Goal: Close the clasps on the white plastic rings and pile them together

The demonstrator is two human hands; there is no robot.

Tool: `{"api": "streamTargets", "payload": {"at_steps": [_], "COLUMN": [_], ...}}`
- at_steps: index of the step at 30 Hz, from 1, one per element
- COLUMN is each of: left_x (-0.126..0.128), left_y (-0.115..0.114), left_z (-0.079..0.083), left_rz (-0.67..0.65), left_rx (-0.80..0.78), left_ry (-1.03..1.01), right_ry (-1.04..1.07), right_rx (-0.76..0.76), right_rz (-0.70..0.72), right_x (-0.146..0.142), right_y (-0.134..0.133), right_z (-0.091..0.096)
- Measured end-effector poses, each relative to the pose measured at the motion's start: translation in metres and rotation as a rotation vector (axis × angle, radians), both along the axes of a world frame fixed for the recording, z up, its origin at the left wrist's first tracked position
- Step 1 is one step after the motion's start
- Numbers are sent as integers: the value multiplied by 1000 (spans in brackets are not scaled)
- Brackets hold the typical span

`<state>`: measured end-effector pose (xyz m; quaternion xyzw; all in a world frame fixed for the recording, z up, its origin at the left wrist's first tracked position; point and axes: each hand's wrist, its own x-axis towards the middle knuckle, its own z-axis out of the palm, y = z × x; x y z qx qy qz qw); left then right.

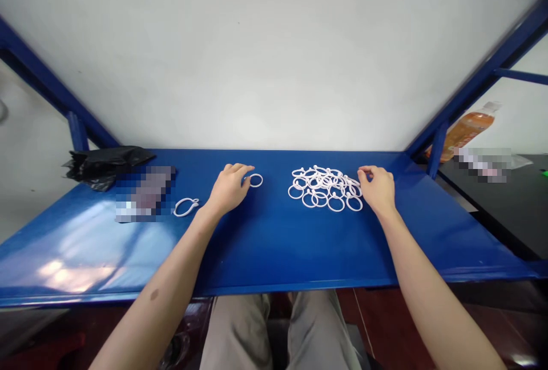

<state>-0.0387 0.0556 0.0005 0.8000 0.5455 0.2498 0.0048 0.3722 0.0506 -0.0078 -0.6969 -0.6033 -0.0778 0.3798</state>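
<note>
My left hand (pixel 231 188) hovers over the middle of the blue table, its thumb and fingers apart. Close to its thumb lies a single white ring (pixel 261 181); I cannot tell whether they touch. To the right is a loose pile of white rings (pixel 335 204), each with a small knob, like curtain rings. At the pile's right edge is my right hand (pixel 379 186), fingers curled with thumb against index; whatever is between them is too small to make out. Left of my left forearm lies another white ring (pixel 185 214), its two knobbed ends beside each other.
A crumpled black plastic bag (pixel 107 164) and a blurred dark flat item (pixel 149 192) lie on the left of the blue table (pixel 299 250). Slanted blue frame bars (pixel 462 87) flank the white wall. An orange drink bottle (pixel 466 130) stands on a dark surface at right.
</note>
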Motion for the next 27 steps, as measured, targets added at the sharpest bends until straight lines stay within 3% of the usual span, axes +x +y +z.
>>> {"api": "streamTargets", "payload": {"at_steps": [3,5,10,14,18,22,25,27], "left_x": [3,7,13,14,19,29,37,41], "left_y": [-2,-4,-11,-12,-16,-23,-26,-27], "left_z": [-3,-3,3,6,14,22,21,16], "left_rz": [-6,-24,-118,-190,-190,-163,-179,-187], "left_rx": [-74,-116,-145,-138,-117,-161,-253,-324], "left_ry": [90,118,114,27,-247,-456,-564,-614], "right_ry": [-111,-175,-353,-415,-189,299,615,715], "right_rx": [245,301,123,-47,-52,-78,-125,-143], "right_rz": [52,211,669,738,793,745,716,725], "right_x": [-26,-56,-147,-188,-193,-187,-187,-188], "right_y": [-11,-20,-33,-28,-29,-39,-43,-44], "right_z": [11,20,27,18,8,6,6,5]}}
